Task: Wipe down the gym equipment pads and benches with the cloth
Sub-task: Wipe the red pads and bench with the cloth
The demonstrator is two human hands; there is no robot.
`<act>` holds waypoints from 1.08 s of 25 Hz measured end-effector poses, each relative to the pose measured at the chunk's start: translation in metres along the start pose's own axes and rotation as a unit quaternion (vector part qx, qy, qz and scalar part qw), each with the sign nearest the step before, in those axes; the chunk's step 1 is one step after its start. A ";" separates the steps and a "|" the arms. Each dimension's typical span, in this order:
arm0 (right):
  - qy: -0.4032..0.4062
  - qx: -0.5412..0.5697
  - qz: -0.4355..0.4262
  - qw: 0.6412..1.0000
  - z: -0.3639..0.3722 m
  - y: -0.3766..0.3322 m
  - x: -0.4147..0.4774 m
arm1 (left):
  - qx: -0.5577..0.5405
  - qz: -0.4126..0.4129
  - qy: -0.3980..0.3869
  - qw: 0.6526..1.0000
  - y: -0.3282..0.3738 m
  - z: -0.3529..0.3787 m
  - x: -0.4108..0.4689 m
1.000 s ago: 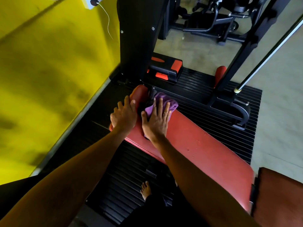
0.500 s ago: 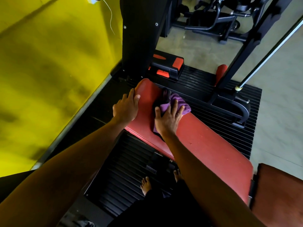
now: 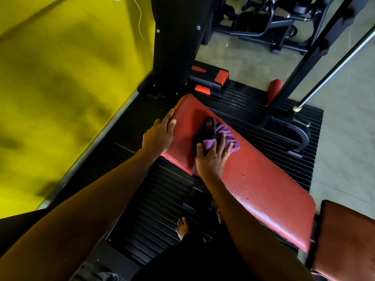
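– While the right hand (image 3: 211, 159) presses the cloth (image 3: 227, 134), how far is the work, in your opinion?

– Not far, I think. The purple cloth lies bunched on the far part of the red bench (image 3: 263, 179), and the hand is flat on it with the fingers spread, not closed around it.

– And the left hand (image 3: 159, 134)?

– It rests on the left edge of the bench, near the far end, with the fingers almost straight. It holds nothing; I judge it only steadies the pad.

– What is left to do?

– Small drops (image 3: 241, 191) shine on the middle of the bench, nearer than the cloth, so this part seems not yet wiped. The near end also looks wet. Whether the far end is already clean, I cannot tell.

– Anything more?

– Yes, a second pad (image 3: 345, 240) stands at the near right, apart from the cloth, and more machines (image 3: 263, 23) are far behind. Most of the task remains, I believe.
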State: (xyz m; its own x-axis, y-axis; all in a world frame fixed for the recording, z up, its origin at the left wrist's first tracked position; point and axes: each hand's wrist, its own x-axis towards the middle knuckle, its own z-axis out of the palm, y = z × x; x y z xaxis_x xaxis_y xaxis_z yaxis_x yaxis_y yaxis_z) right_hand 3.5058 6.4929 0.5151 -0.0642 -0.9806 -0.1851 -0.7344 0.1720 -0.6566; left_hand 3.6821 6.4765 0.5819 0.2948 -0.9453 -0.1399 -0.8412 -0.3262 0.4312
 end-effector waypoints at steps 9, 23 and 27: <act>-0.003 -0.103 -0.252 0.962 0.007 0.031 -0.040 | -0.021 -0.004 -0.006 1.000 -0.006 0.000 0.002; 0.020 -0.104 -0.262 0.959 0.025 0.008 -0.059 | 0.006 0.010 0.000 1.000 -0.003 -0.003 -0.005; 0.065 -0.088 -0.235 0.966 0.018 0.073 -0.078 | -0.002 -0.006 0.012 1.000 0.001 0.000 -0.006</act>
State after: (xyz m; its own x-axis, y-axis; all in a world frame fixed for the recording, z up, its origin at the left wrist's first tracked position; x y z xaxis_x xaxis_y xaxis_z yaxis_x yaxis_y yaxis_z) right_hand 3.4698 6.5835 0.4687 0.2275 -0.9520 0.2046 -0.8055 -0.3021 -0.5098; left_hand 3.6798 6.4820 0.5833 0.3145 -0.9411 -0.1241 -0.8359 -0.3365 0.4337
